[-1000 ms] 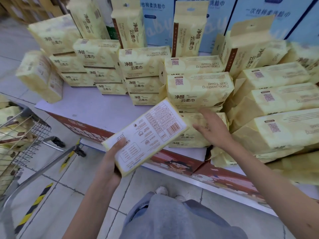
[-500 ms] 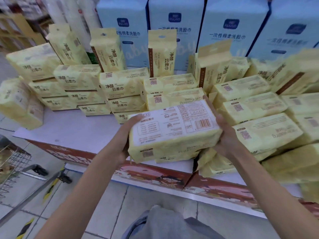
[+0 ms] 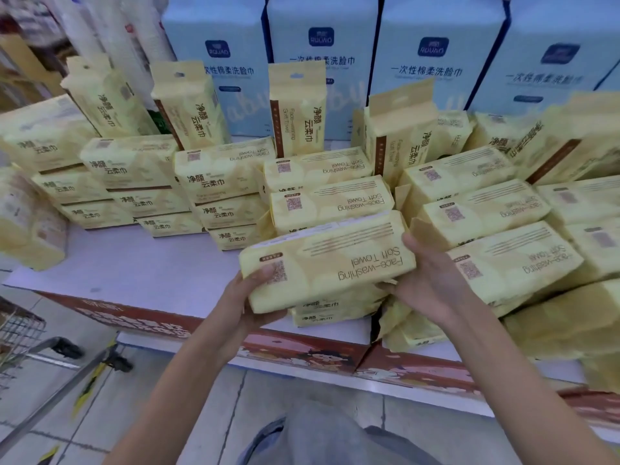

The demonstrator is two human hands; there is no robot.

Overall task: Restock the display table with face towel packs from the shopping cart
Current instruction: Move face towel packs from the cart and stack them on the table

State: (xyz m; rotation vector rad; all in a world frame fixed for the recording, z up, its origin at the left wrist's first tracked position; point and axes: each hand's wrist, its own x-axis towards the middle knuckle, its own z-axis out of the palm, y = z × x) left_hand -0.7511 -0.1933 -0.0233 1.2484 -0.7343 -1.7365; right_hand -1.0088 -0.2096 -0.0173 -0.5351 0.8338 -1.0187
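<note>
I hold a yellow face towel pack (image 3: 328, 260) between both hands, its printed front face up, just above a short stack of packs (image 3: 322, 313) at the front of the display table (image 3: 151, 270). My left hand (image 3: 248, 303) grips its left end, thumb on top. My right hand (image 3: 432, 280) grips its right end from the side and below. More yellow packs lie stacked behind (image 3: 328, 199), to the left (image 3: 134, 182) and to the right (image 3: 510, 260). The shopping cart (image 3: 23, 333) shows at the lower left edge.
Several yellow packs stand upright (image 3: 297, 109) behind the stacks, with tall pale blue boxes (image 3: 322, 52) at the back. Bare white tabletop lies left of the held pack. A pack (image 3: 30, 219) overhangs the table's left corner. Tiled floor and my grey trousers (image 3: 322, 434) are below.
My left hand brought the pack up from beside the table; my right hand joined it. The pack has turned from its white label side to its yellow front and moved onto the front stack.
</note>
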